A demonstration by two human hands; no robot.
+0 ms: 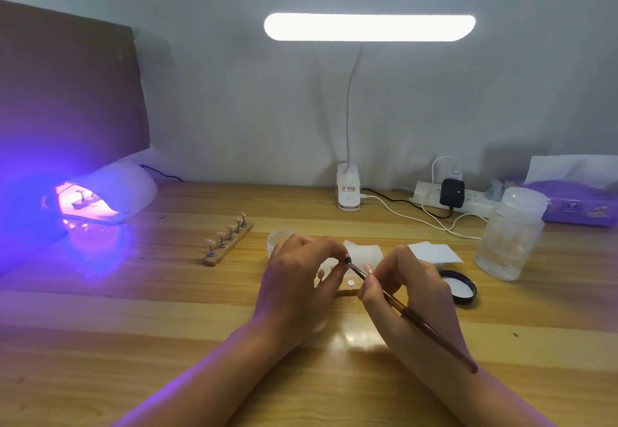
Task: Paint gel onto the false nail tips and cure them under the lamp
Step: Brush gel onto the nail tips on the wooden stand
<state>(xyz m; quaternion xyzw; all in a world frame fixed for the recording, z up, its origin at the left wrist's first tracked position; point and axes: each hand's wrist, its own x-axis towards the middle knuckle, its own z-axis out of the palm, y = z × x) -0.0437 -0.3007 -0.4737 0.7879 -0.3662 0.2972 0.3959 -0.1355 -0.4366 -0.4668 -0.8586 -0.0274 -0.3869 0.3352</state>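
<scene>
My left hand pinches a small nail tip stand between thumb and fingertips, just above a wooden holder strip that it mostly hides. My right hand grips a dark brown gel brush like a pen, and its bristle end touches the tip held by the left fingers. A few pink nail tips show between the two hands. A second wooden strip with several tips on stands lies to the left. The curing lamp glows violet at far left with another strip inside.
A clip-on desk lamp shines at the back. A plastic jar, a black lid and white wipes sit to the right. A power strip with cables and a purple tissue box lie behind.
</scene>
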